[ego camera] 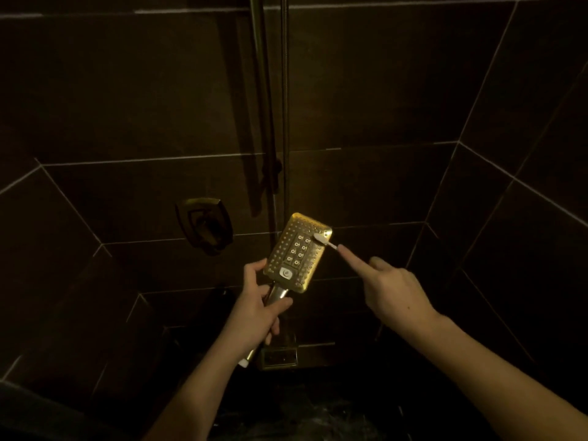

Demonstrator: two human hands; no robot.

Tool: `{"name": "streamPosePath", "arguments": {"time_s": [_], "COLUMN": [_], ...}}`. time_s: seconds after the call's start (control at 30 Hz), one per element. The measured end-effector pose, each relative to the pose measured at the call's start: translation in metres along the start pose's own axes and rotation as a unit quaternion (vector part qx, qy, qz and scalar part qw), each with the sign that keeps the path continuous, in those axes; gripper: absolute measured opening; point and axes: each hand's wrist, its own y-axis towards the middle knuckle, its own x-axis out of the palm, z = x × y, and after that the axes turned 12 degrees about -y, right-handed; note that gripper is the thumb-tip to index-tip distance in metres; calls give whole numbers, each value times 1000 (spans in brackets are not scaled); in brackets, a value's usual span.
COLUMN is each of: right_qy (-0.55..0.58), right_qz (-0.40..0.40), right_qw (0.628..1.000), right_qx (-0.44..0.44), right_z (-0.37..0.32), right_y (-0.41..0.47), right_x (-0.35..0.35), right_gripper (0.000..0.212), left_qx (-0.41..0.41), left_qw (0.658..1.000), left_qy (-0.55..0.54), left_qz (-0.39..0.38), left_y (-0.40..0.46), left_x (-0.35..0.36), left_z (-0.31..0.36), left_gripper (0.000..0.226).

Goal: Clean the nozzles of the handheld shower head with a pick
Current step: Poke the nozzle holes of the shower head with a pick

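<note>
The left hand is gripping the handle of the shower head, fingers curled round the stem just below the plate, and is holding it up in front of the tiled wall with the nozzle face turned toward the camera. The right hand is reaching in from the right, forefinger stretched along the pick; how the other fingers are clasping its shaft is hidden, though the hand plainly has hold of it. The pick's pale tip is resting on the face near the upper right corner, among the small outer nozzles.

Judging from this, the cleaning step itself is under way, at the edge rows near the top. The next move probably calls for lifting the tip slightly and setting it into the neighbouring nozzle, working along the row, while the left hand is keeping the head steady and angled to the light. The wall valve is sitting behind, untouched.
</note>
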Motion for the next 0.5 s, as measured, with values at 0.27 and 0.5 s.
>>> {"name": "streamPosePath", "arguments": {"time_s": [0.27, 0.5], "right_qy": [-32, -13], "right_qz": [-65, -34], "right_qw": [992, 999], "right_qx": [-108, -26], "right_z": [-28, -8], "right_y": [-13, 8], "right_x": [11, 2], "right_gripper": [81, 79], "left_qx": [4, 8], "left_qw": [1000, 1000], "left_qy": [-11, -14], "left_qz": [19, 20], "left_y": [1, 1], "left_x": [-4, -8], "left_z": [-2, -1], "left_gripper": [78, 76]}}
